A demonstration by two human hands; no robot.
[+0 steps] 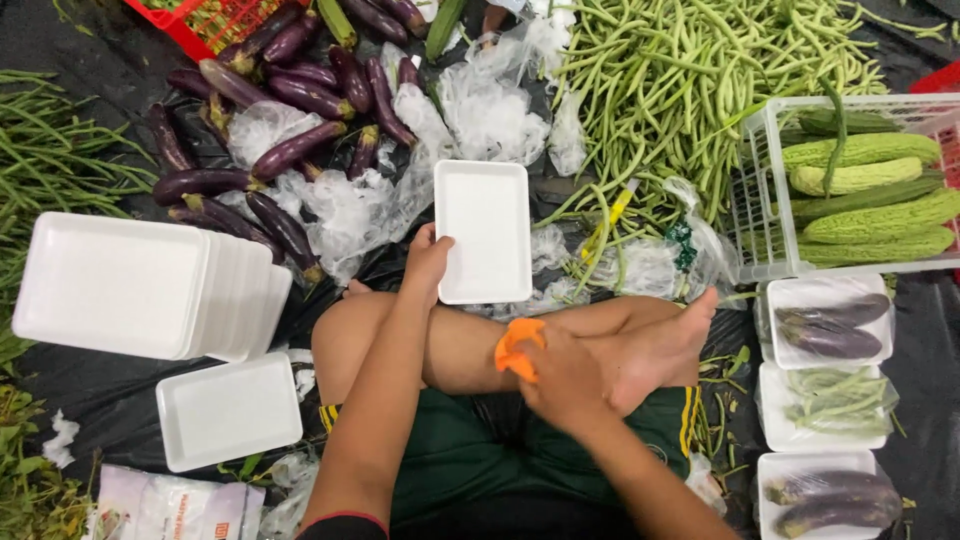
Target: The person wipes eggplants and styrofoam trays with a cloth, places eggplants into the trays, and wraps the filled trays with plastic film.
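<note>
While the right hand (pixel 565 385) rests closed around an orange tool (pixel 517 347) by the crossed legs, the left hand (pixel 428 262) pinches the white tray (pixel 485 230) at its near corner; better to keep it level and low, clear of the eggplants (pixel 285 150) and beans (pixel 670 80) beyond.

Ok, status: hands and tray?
Left hand grips white foam tray at its edge. Right hand holds orange tool. Crossed legs below tray; nothing blocking.

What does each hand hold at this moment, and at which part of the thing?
The left hand holds a white foam tray at its lower left edge. The right hand grips an orange tool; which part cannot be told.
</note>
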